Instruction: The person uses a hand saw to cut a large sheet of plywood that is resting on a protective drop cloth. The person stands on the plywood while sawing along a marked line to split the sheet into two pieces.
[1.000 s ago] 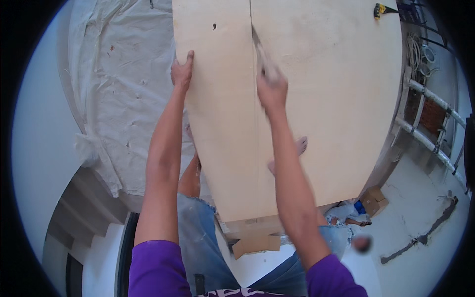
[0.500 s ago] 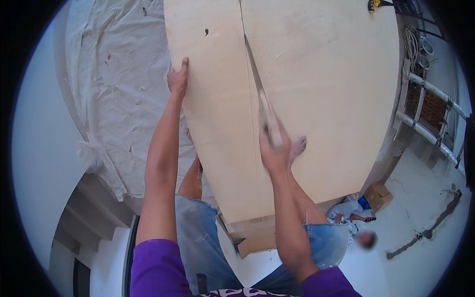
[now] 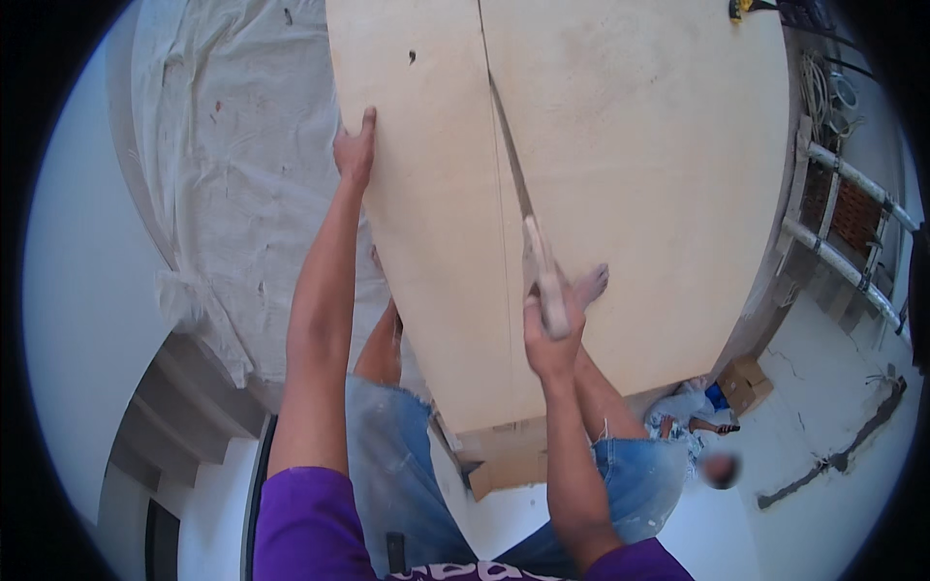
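A large pale plywood board (image 3: 668,184) fills the centre, with a long cut line running down it. My left hand (image 3: 356,145) grips its left edge, thumb on top and fingers over the edge. My right hand (image 3: 552,339) is closed on the wooden handle of a handsaw (image 3: 513,165), whose blade lies along the line, its far end in the cut. My bare right foot (image 3: 591,283) rests on the board just right of the saw.
A crumpled white sheet (image 3: 223,174) lies left, above steps (image 3: 194,407). A yellow-black tool (image 3: 738,12) is at the board's top right. Coiled cable (image 3: 816,92) and a metal ladder (image 3: 843,259) are right. A person (image 3: 690,416) is low right, beside a cardboard box (image 3: 741,385).
My right hand with the saw has come back down the board toward me, exposing more of the blade. My left hand stays on the edge.
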Action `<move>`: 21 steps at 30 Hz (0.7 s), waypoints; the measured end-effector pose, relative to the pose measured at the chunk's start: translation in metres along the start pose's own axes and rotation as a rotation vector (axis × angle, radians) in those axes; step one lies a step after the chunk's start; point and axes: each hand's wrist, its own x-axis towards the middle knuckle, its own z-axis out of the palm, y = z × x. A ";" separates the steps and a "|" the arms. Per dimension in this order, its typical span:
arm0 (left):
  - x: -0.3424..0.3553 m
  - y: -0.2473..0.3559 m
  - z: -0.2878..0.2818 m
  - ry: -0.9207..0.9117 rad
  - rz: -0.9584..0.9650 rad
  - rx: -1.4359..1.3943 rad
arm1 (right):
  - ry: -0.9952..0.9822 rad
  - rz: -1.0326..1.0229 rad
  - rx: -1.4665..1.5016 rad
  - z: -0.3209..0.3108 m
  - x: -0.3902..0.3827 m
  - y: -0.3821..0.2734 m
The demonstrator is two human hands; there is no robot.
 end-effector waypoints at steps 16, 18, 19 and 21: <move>-0.002 0.022 0.023 0.005 0.014 0.020 | 0.041 0.164 0.012 0.029 0.047 0.012; 0.006 0.019 0.030 0.012 0.059 0.007 | 0.031 0.193 0.034 0.040 0.110 0.024; 0.013 0.013 0.026 0.022 0.079 0.022 | -0.007 0.232 0.083 0.038 0.121 0.027; 0.000 0.003 0.026 -0.020 0.074 -0.003 | 0.028 0.187 0.024 0.036 0.099 0.027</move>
